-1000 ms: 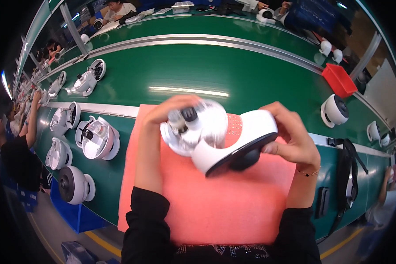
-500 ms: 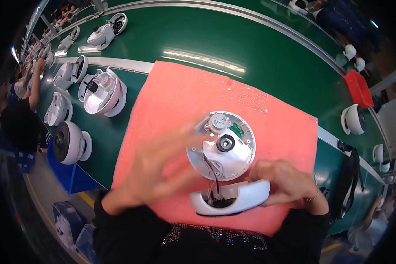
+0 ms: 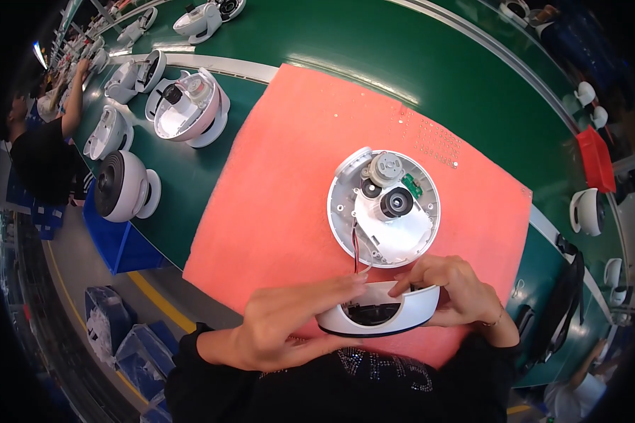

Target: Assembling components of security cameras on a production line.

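Gripping white shell (image 3: 418,308): left hand (image 3: 282,321) has joined right hand (image 3: 458,289), likely steadying it; open round housing (image 3: 374,218) rests untouched.

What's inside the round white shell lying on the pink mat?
Inside the white shell are a gray motor, a green board, two round black parts and thin wires. Whatever lies under its white plate is covered.

Holds left hand (image 3: 279,321) and right hand (image 3: 458,287) low, close to the torso (image 3: 317,391), with forearms (image 3: 215,349) angled inward, left fingers (image 3: 331,292) stretched rightward and right fingers (image 3: 413,276) curled downward.
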A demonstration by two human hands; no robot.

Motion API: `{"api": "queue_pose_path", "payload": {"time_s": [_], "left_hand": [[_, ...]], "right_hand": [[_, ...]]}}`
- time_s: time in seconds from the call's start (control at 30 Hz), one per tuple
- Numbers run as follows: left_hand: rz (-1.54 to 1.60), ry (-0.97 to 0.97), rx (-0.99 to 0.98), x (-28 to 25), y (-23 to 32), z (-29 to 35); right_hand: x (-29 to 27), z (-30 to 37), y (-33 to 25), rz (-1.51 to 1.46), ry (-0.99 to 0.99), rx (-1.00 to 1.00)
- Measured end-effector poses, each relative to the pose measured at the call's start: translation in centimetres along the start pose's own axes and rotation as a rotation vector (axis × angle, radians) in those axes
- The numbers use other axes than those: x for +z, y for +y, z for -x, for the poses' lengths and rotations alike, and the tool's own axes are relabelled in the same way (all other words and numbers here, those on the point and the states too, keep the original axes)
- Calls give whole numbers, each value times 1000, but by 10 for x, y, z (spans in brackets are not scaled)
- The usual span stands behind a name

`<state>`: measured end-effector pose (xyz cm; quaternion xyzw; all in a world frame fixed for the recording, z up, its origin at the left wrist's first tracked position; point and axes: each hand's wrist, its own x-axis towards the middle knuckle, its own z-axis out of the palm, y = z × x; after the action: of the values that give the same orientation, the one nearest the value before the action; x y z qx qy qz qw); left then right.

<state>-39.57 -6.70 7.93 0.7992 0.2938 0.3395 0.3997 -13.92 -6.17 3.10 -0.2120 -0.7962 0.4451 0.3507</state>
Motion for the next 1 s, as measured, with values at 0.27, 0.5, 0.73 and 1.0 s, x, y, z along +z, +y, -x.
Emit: {"api": "queue_pose_path", "payload": {"time_s": [0.27,0.5,0.73,1.0], "left_hand": [[-43,-5,21,0,1,-5],[-88,37,45,4,2,-6],[-96,8,75,3,0,-8],[-66,-7,57,6,-2,-7]], "right_hand": [[5,1,-10,117,190,41],[7,-7,-14,262,215,-65],[14,-6,-11,156,301,-74],[15,-6,-14,160,326,-63]]}}
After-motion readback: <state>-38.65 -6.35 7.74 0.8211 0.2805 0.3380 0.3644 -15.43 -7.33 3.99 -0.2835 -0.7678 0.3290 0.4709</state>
